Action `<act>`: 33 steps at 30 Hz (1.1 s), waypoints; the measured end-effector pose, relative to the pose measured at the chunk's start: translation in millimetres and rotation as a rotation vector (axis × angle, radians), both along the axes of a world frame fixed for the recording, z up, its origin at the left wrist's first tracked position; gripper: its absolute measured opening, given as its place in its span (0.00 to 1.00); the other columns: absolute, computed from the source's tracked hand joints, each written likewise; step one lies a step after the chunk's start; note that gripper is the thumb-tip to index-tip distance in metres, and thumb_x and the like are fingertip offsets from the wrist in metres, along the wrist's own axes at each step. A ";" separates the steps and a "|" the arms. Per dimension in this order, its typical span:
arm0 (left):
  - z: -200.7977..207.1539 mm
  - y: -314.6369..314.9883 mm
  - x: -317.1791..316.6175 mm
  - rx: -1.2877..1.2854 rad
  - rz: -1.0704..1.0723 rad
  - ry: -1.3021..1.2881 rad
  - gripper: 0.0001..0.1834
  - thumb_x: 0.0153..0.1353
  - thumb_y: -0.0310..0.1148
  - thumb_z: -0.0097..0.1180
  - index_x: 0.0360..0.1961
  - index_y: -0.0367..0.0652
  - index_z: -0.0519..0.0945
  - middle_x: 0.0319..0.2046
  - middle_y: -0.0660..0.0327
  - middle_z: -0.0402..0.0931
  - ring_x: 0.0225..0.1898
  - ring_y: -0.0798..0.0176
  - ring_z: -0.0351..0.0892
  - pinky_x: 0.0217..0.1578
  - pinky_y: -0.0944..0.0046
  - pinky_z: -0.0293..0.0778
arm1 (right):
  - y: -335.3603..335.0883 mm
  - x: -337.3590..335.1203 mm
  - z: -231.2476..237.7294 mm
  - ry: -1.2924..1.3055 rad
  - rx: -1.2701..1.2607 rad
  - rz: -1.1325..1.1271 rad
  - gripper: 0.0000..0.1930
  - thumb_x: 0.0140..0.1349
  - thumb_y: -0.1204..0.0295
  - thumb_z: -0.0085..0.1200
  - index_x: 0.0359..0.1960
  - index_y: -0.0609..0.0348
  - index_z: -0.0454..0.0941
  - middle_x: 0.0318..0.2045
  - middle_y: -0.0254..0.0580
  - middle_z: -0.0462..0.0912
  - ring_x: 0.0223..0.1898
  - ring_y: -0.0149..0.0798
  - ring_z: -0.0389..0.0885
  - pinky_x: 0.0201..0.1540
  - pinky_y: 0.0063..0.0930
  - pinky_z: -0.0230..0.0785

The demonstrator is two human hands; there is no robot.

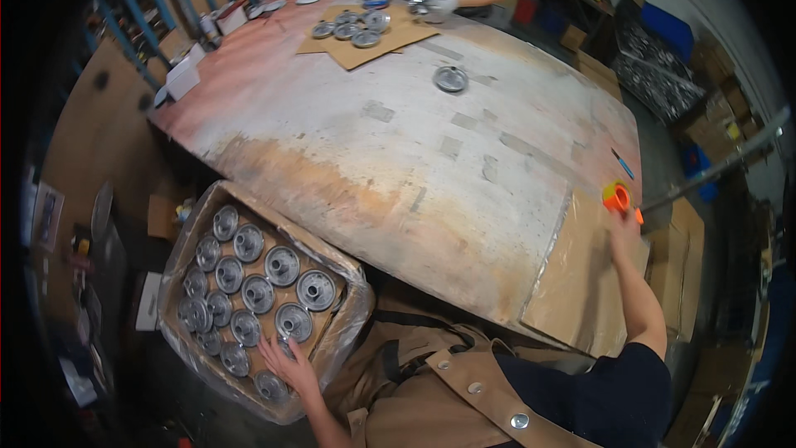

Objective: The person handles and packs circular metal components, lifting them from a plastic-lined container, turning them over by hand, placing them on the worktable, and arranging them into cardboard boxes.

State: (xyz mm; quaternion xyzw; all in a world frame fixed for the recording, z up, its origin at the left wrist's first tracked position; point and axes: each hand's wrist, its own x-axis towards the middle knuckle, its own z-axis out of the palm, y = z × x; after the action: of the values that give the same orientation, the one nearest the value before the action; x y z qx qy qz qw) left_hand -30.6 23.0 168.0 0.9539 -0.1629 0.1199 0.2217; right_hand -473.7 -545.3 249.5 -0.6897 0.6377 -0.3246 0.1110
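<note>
My left hand [290,365] reaches into a plastic-lined cardboard box [358,303] at the lower left, fingers spread and touching the round metal parts there. Among these is a grey flanged metal part [293,321] with a raised hub, just beyond my fingertips. Several similar parts lie in rows on the brown cardboard inside. Far to the right, my right hand [625,232] is closed on a bright orange tape dispenser [616,197] at the table's right edge. Its fingers are partly hidden. Beneath that forearm lies a plastic-edged cardboard sheet [572,274].
A large worn table [398,141] fills the middle, with one metal part [450,79] on it. Across it, a co-worker's gloved hands [439,5] handle metal pieces beside a cardboard sheet [356,56]. A blue pen-like tool [623,164] lies near the right edge; cartons [684,261] stand beyond.
</note>
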 end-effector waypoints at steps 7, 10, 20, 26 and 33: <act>2.4 -0.1 1.0 -0.004 0.093 0.027 0.20 0.63 0.37 0.53 0.53 0.37 0.72 0.63 0.46 0.61 0.67 0.40 0.54 0.64 0.43 0.51 | 21.6 -271.9 -80.7 0.697 0.488 -0.234 0.36 0.62 0.44 0.39 0.50 0.72 0.75 0.47 0.66 0.78 0.52 0.58 0.76 0.54 0.47 0.65; 4.6 0.4 0.7 -0.022 0.057 0.010 0.20 0.61 0.36 0.55 0.52 0.38 0.73 0.63 0.46 0.62 0.67 0.40 0.54 0.64 0.43 0.50 | 32.7 -287.5 -103.7 -0.038 0.683 -0.649 0.40 0.62 0.42 0.39 0.55 0.76 0.70 0.54 0.64 0.75 0.56 0.58 0.73 0.58 0.45 0.63; 6.7 1.3 -2.8 -0.057 0.005 0.046 0.20 0.61 0.36 0.55 0.52 0.37 0.73 0.63 0.47 0.61 0.67 0.40 0.54 0.64 0.43 0.51 | 54.3 -225.2 -93.4 -0.207 0.809 -0.380 0.41 0.63 0.41 0.40 0.53 0.78 0.71 0.51 0.63 0.77 0.55 0.58 0.75 0.56 0.44 0.65; -0.1 2.1 0.1 -0.062 0.004 -0.011 0.20 0.62 0.37 0.54 0.52 0.37 0.73 0.63 0.48 0.62 0.67 0.41 0.55 0.63 0.43 0.52 | 58.7 -191.2 -55.7 0.420 0.659 -0.583 0.43 0.61 0.38 0.37 0.53 0.75 0.73 0.54 0.63 0.75 0.58 0.57 0.72 0.60 0.44 0.62; 2.4 2.1 1.2 -0.063 0.034 -0.005 0.21 0.61 0.36 0.56 0.52 0.38 0.73 0.63 0.47 0.61 0.67 0.41 0.54 0.63 0.43 0.52 | 43.9 -165.4 -54.6 0.126 0.531 -0.521 0.47 0.58 0.34 0.43 0.53 0.78 0.72 0.51 0.63 0.78 0.54 0.57 0.75 0.58 0.42 0.65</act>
State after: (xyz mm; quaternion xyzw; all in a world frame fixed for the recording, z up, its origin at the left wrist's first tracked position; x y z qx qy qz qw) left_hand -29.3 25.1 170.4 0.9487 -0.1434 0.1312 0.2492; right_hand -639.1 -501.5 194.9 -0.4702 0.8592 -0.1224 0.1601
